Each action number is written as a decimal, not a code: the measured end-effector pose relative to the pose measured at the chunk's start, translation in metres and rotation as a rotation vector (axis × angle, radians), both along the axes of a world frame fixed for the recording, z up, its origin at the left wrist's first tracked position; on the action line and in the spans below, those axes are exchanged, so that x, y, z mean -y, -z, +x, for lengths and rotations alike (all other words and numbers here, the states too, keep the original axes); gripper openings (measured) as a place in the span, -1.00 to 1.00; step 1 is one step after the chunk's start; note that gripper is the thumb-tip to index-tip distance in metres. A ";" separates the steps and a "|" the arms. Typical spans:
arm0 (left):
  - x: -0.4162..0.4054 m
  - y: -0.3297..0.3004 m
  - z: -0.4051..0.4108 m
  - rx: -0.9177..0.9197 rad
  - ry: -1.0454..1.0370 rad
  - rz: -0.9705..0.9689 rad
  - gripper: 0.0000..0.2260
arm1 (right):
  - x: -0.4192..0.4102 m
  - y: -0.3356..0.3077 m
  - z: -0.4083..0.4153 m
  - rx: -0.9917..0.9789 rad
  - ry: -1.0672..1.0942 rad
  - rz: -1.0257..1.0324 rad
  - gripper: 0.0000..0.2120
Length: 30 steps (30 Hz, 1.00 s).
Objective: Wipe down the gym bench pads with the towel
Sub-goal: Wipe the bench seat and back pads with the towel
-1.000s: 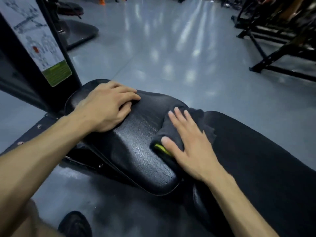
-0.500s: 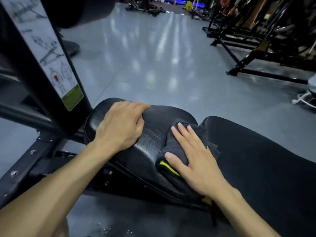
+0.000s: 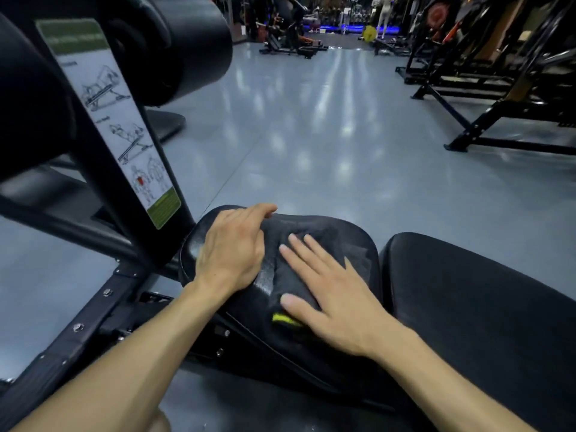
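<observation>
A dark grey towel (image 3: 314,263) with a yellow-green tag lies folded on the black seat pad (image 3: 352,241) of the bench. My right hand (image 3: 336,294) presses flat on the towel, fingers straight and spread. My left hand (image 3: 233,247) rests palm-down on the left part of the same pad, its fingers bent over the far edge. The long black back pad (image 3: 473,307) stretches away to the right of the seat pad, a narrow gap between them.
A black frame post (image 3: 103,145) with an exercise label rises at left, a black roller pad (image 3: 174,45) above it. Grey glossy floor (image 3: 327,135) lies beyond the bench. Black machine frames (image 3: 498,88) stand at right and at the far back.
My right hand has slid the towel leftward and up the seat pad, closer to my left hand. The view has tilted upward, showing more of the room.
</observation>
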State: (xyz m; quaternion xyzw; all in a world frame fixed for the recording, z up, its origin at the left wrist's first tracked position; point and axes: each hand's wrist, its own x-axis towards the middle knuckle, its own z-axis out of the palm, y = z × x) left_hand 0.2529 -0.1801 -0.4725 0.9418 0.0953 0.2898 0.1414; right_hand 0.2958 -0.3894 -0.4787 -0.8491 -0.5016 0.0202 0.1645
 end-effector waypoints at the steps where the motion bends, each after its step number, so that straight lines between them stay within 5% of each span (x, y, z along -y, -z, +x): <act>1: 0.001 -0.001 0.000 -0.008 -0.008 0.012 -0.57 | 0.012 0.002 -0.014 0.022 -0.041 0.002 -0.29; 11: 0.003 -0.001 0.000 -0.031 -0.022 0.066 -0.64 | 0.021 0.001 -0.001 -0.058 -0.055 0.049 -0.22; 19: 0.001 -0.002 -0.011 0.032 0.092 -0.124 -0.59 | -0.061 -0.015 0.060 -0.111 0.323 -0.014 -0.23; 26: -0.022 -0.008 -0.042 -0.063 0.228 -0.107 -0.50 | 0.004 0.004 -0.053 0.067 0.130 -0.026 -0.20; 30: -0.045 -0.026 -0.059 -0.089 0.237 -0.184 -0.47 | 0.004 0.000 -0.046 0.048 0.114 -0.073 -0.19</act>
